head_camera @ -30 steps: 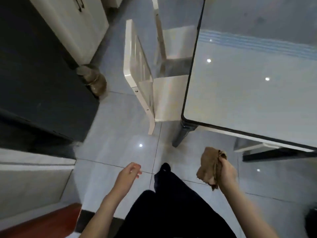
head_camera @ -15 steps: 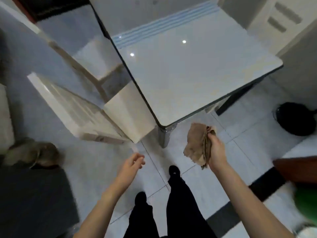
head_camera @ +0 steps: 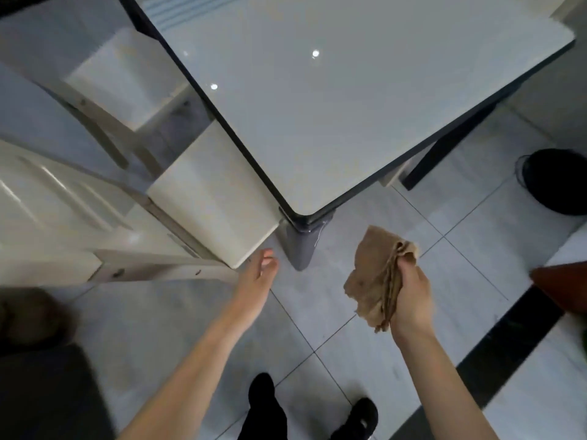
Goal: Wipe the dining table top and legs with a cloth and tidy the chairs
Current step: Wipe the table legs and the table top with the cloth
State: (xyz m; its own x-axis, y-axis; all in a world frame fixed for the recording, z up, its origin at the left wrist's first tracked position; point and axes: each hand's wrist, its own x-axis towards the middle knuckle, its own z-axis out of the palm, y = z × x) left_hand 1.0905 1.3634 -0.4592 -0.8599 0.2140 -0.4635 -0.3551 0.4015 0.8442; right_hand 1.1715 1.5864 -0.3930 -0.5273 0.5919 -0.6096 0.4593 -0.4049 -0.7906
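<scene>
- Brown cloth (head_camera: pixel 374 274), gripped by right hand (head_camera: pixel 413 292), hangs near the table leg (head_camera: pixel 300 249).
- Left hand (head_camera: pixel 254 277), relaxed and empty, sits beside that leg.
- Best: wrap cloth round leg, wipe downward.

Left hand (head_camera: pixel 257 274) has neared the chair (head_camera: pixel 216 198).

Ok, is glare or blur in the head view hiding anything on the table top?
Head view: dim but readable; only small bright light reflections on the glossy table top; the near chair is motion-smeared; the brown cloth in the right hand is fairly sharp.
</scene>
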